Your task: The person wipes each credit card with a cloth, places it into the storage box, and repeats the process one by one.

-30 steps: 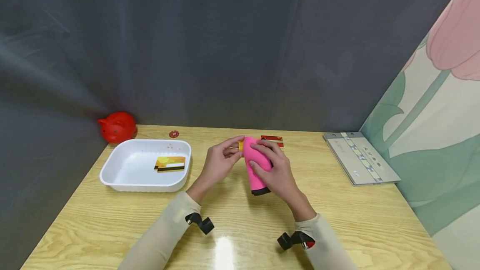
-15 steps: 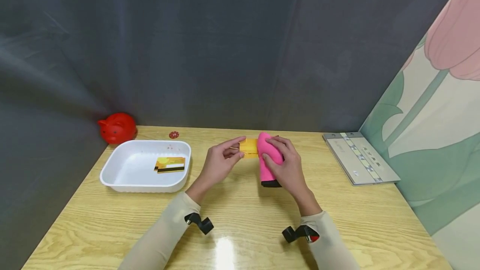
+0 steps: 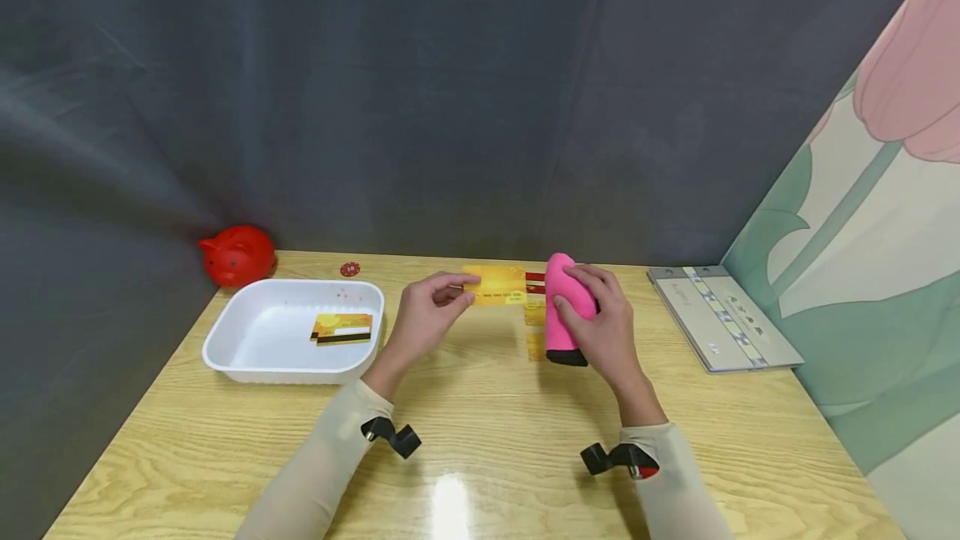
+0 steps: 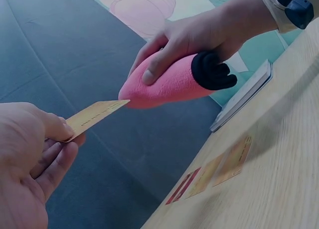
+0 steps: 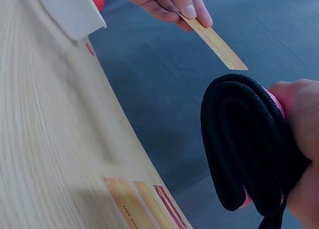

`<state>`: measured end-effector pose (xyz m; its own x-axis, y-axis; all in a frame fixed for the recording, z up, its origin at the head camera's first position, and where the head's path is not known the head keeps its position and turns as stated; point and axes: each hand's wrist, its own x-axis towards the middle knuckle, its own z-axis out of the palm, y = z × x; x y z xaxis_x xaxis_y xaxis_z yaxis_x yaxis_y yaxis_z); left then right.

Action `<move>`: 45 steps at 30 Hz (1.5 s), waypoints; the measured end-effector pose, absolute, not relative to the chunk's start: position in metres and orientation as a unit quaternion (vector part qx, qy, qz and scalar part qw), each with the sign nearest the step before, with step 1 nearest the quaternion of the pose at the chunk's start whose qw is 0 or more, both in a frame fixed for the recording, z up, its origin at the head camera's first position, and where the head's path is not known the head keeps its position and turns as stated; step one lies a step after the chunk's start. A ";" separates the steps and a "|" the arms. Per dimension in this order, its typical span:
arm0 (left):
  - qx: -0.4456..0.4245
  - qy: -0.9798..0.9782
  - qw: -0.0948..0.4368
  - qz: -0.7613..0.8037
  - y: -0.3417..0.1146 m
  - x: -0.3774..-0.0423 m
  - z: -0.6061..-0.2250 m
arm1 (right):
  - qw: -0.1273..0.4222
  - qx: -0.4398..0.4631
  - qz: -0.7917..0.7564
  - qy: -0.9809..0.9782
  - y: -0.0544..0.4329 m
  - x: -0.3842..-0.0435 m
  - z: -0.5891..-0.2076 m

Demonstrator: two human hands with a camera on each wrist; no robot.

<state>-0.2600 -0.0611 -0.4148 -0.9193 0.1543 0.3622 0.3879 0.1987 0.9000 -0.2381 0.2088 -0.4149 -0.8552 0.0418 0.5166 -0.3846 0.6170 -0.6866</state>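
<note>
My left hand (image 3: pixel 423 315) pinches a yellow bank card (image 3: pixel 497 284) by its left end, thumb against fingers. The card is held up off the table. To its right, my right hand (image 3: pixel 609 327) grips a folded pink cloth (image 3: pixel 558 311) with black trim. In the right wrist view the black trim (image 5: pixel 244 144) shows several folded layers. A small gap parts the card from the cloth in that view. Below them on the table lie a red-striped card (image 4: pixel 183 185) and two yellow cards (image 4: pixel 233 161), partly hidden by the cloth in the head view.
At left stands a white tray (image 3: pixel 292 376) with yellow-and-black cards (image 3: pixel 341 329) in it. Behind it sit a red piggy bank (image 3: pixel 237 257) and a red chip (image 3: pixel 350 269). A grey-beige binder (image 3: pixel 723 319) lies at right. A dark curtain (image 3: pixel 450 107) hangs behind the table.
The cloth has moved right, away from the left hand, uncovering the yellow card, which was mostly hidden at first. My left hand has shifted slightly left with the card.
</note>
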 end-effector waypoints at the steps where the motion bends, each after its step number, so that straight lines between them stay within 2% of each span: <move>1: -0.178 -0.768 0.098 -0.608 -0.062 -0.260 -0.414 | 0.251 0.100 0.426 -0.864 0.209 -0.238 -0.415; 16: -0.192 -0.774 0.116 -0.592 -0.065 -0.261 -0.412 | 0.238 0.106 0.429 -0.865 0.210 -0.238 -0.414; 24: -0.160 -0.770 0.093 -0.610 -0.066 -0.260 -0.411 | 0.239 0.113 0.441 -0.857 0.209 -0.237 -0.413; 34: -0.150 -0.802 0.158 -0.556 -0.067 -0.263 -0.411 | 0.242 0.113 0.445 -0.855 0.209 -0.238 -0.414; 41: -0.133 -0.799 0.105 -0.577 -0.066 -0.260 -0.408 | 0.242 0.118 0.449 -0.852 0.208 -0.238 -0.413; 45: -0.136 -0.786 0.095 -0.596 -0.065 -0.259 -0.407 | 0.239 0.115 0.444 -0.856 0.208 -0.238 -0.414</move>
<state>-0.2592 -0.0653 -0.4069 -0.9451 0.1001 0.3109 0.3264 0.2537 0.9105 -0.2378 0.2079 -0.4137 -0.8593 0.0145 0.5112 -0.4095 0.5793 -0.7048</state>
